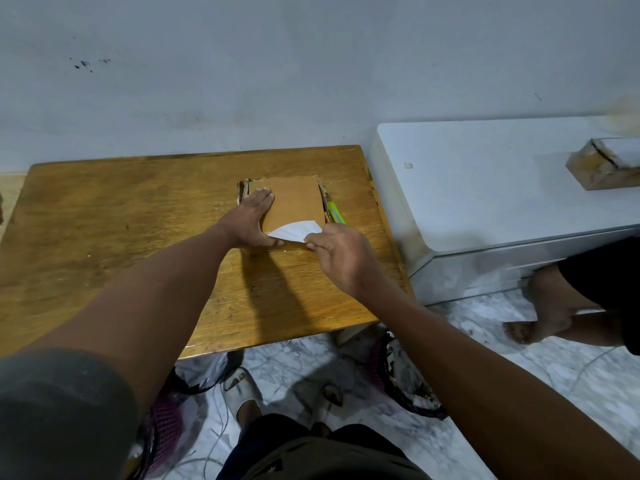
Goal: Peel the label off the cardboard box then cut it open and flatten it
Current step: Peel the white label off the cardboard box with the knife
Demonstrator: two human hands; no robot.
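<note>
A brown cardboard box (294, 202) lies on the wooden table (121, 230), toward its right side. My left hand (251, 220) presses flat on the box's left part, fingers spread. My right hand (337, 252) pinches the white label (294, 231) at the box's near edge; the label is lifted and curled back from the cardboard. A green-handled cutter (336, 213) lies against the right side of the box, partly hidden by my right hand.
A white cabinet (485, 188) stands right of the table, with a second taped cardboard box (602, 164) on top. Another person's leg and foot (550, 313) are on the marble floor at the right. Sandals, bags and cables lie under the table's front edge.
</note>
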